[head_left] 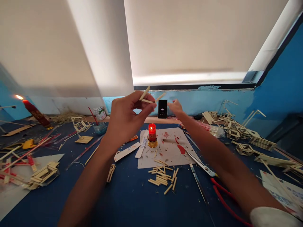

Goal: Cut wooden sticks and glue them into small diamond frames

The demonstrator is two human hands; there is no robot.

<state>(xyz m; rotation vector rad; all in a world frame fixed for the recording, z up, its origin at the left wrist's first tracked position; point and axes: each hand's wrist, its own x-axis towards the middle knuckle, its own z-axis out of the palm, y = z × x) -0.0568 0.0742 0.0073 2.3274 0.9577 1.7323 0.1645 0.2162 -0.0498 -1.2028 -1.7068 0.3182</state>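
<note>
Tabletop (132,201) covered in dark blue spreads across the lower view, littered with wood scraps and small stick-built frames (248,138) piled along its right side. A pale work sheet (170,154) lies at the centre, spotted with red wax, and a short red candle (152,135) burns on its left part in a gold holder. Just in front of the sheet sits a loose heap of cut sticks (162,179). A taller red candle (35,113) leans, lit, at the far left. A small black phone (162,109) stands upright against the blue wall behind the sheet. The left hand (125,118) is raised above the short candle, thumb and fingertips pinched on a few thin sticks (149,96) that fan upward. The right hand (175,107) reaches out beside the phone, fingers loosely spread and holding nothing, near the fanned sticks but apart from them.
</note>
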